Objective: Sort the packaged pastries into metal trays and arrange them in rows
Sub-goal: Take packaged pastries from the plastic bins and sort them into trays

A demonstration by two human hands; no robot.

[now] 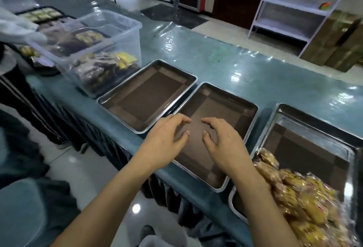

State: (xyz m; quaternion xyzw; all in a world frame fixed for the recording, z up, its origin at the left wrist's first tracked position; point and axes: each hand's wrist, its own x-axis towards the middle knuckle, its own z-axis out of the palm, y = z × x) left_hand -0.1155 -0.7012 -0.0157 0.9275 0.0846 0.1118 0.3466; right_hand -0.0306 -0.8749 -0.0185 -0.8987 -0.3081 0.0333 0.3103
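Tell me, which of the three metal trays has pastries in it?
The tray on the right, where packaged pastries are heaped at its near end. The middle tray and left tray hold only brown liners.

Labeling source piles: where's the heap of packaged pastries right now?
Head view, lower right: the packaged pastries are piled in the near part of the rightmost metal tray, just right of the right hand.

No text could be read; a small mark on the left tray's rim (166, 106) was perhaps lettering, too blurred.
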